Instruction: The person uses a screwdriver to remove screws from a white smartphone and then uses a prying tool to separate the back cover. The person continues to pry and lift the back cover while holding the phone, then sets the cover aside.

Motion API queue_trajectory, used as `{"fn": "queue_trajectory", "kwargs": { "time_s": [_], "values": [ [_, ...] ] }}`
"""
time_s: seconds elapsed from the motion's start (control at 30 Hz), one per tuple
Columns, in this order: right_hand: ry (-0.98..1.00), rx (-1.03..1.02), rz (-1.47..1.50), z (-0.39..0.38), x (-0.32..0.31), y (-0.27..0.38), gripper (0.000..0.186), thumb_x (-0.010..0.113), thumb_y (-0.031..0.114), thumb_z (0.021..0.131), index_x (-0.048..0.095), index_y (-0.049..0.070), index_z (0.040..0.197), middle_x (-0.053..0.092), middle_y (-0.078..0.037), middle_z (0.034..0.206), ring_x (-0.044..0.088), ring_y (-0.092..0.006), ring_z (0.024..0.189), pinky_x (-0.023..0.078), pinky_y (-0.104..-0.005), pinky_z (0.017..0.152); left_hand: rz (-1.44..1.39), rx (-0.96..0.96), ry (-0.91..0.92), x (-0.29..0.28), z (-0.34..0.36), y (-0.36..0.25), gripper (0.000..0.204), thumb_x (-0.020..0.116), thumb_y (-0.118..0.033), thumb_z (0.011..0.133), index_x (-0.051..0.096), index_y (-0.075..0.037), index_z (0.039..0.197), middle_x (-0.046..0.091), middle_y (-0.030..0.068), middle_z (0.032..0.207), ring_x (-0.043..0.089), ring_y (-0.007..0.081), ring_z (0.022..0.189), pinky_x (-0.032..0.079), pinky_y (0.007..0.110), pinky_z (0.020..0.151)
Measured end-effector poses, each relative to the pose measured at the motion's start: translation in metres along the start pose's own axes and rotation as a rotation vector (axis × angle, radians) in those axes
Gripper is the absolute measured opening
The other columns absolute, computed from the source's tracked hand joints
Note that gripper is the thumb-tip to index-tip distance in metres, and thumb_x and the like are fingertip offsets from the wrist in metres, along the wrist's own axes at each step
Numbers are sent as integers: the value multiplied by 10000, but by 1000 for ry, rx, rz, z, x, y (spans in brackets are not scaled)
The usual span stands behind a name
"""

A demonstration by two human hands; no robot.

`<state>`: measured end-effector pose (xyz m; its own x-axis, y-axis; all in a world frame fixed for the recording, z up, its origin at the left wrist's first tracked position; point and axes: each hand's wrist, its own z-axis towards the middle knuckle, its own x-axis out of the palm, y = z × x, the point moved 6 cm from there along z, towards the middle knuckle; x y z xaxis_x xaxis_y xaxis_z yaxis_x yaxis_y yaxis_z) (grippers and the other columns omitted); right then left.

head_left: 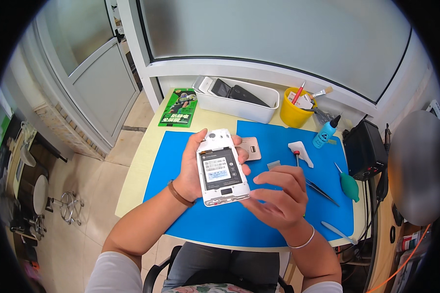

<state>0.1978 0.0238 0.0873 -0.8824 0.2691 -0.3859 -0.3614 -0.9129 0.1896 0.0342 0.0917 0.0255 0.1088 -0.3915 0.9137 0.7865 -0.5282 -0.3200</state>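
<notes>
My left hand point(188, 171) is closed around a white smartphone point(208, 198) with its back cover off, its inner side turned up. A black battery point(220, 183) with a white label sits in the phone's bay. Beside the phone's lower right corner, my right hand point(281, 195) has its fingers loosely bent and apart. Its thumb is at the corner; whether it touches cannot be told. Behind the phone, a pinkish back cover point(252, 149) lies on the blue mat point(190, 224). Close to the right hand are a small clear bag point(274, 165) and black tweezers point(325, 194), partly hidden by the hand.
Farther back stand a white bin point(239, 107) of phones, a yellow cup point(293, 116) of tools and a blue bottle point(323, 136). A green packet point(178, 108) lies at far left. Rightward are a green air blower point(349, 186), a white pry tool point(337, 232) and a black box point(364, 150).
</notes>
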Motion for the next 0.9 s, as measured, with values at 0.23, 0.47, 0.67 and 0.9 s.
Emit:
{"fn": "queue_trajectory", "kwargs": {
  "time_s": [0.23, 0.47, 0.67, 0.9],
  "values": [
    [20, 25, 93, 3, 0, -7, 292, 969, 139, 726, 726, 143, 888, 763, -41, 940, 698, -205, 832, 550, -315, 684, 352, 191, 41, 22, -4, -24, 505, 563, -472, 940, 611, -66, 1235, 741, 238, 1086, 791, 423, 1020, 694, 448, 785],
    [78, 142, 335, 3, 15, -16, 210, 878, 76, 766, 743, 61, 925, 774, -82, 903, 683, -202, 774, 515, -312, 716, 475, 285, 26, 30, -8, -34, 459, 617, -371, 904, 603, -60, 1242, 742, 269, 1081, 780, 451, 1045, 684, 493, 831],
    [89, 367, 657, -6, 19, -29, 198, 820, 84, 817, 769, 3, 990, 774, -130, 903, 682, -172, 777, 492, -291, 705, 495, 367, 64, 39, -11, -39, 478, 638, -295, 886, 556, -64, 1297, 728, 282, 1120, 756, 466, 1116, 667, 534, 904],
    [75, 409, 621, -8, 21, -33, 186, 869, 130, 835, 789, 50, 983, 802, -117, 917, 692, -158, 732, 498, -267, 636, 733, 449, -23, 44, -19, -44, 625, 656, -349, 892, 514, -29, 1410, 736, 271, 1118, 764, 419, 1121, 665, 530, 912]
  ]
}}
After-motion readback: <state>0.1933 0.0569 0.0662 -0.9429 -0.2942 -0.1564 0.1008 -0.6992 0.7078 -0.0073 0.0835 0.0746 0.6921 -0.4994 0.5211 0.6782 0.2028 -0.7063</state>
